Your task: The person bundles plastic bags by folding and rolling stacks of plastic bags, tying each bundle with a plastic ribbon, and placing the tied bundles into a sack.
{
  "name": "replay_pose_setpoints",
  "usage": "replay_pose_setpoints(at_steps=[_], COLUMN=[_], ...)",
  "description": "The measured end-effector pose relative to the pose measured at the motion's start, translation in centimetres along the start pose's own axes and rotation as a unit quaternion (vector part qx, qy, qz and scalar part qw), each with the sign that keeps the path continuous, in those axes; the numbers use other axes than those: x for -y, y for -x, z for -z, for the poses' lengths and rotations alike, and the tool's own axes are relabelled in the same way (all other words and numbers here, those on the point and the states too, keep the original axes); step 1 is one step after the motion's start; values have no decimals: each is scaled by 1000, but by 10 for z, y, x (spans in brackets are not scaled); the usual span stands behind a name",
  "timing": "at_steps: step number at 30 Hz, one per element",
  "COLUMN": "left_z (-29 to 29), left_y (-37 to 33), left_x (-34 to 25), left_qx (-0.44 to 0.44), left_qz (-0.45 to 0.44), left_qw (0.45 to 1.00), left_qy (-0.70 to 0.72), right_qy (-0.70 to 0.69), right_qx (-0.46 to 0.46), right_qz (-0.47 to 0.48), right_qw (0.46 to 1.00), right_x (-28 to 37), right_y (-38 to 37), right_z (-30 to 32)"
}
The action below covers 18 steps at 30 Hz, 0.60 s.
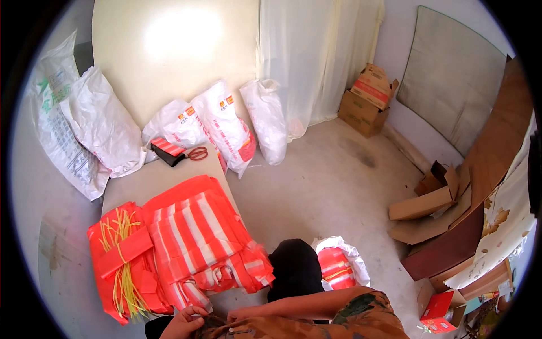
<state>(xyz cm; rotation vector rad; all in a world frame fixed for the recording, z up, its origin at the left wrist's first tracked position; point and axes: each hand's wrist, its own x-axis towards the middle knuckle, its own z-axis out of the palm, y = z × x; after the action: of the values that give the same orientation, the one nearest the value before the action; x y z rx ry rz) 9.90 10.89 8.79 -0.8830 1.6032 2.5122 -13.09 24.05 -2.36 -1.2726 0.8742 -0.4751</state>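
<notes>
An open white sack (pixel 364 271) at 5 o'clock holds folded striped cloth (pixel 334 265); bulging white sacks (pixel 222 130) stand from 10 to 12. At 8, creased red-and-white sheets (pixel 195 231) and thin yellow strips (pixel 129 295) cover the near tabletop (pixel 135 183). The left hand (pixel 187 322) at 7 curls beside the sheets, the right hand (pixel 240 314) at 6; I cannot tell whether either grips. Grey floor (pixel 305 192) stretches from the tabletop's right edge toward cardboard boxes (pixel 363 116) at 2.

Ahead of your left fingers (pixel 196 311), the striped sheets (pixel 195 231) block a low path; you have room above them toward the bare strip of tabletop (pixel 131 183). Your black-clad knee (pixel 293 263) stands between them and the white bag (pixel 362 263).
</notes>
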Motion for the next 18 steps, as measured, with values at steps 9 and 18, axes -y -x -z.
replay_pose_setpoints(at_steps=[9,18], left_z=[-20,-21], left_y=[-6,-20], left_x=[-11,-4], left_qx=[-79,-54], left_qz=[47,36], left_qw=[982,980], left_qy=[163,187], right_qy=[-349,-158], right_qx=[-64,-193], right_qz=[-185,-97], right_qw=[916,964], right_x=[28,37], right_y=[110,114], right_z=[4,-21])
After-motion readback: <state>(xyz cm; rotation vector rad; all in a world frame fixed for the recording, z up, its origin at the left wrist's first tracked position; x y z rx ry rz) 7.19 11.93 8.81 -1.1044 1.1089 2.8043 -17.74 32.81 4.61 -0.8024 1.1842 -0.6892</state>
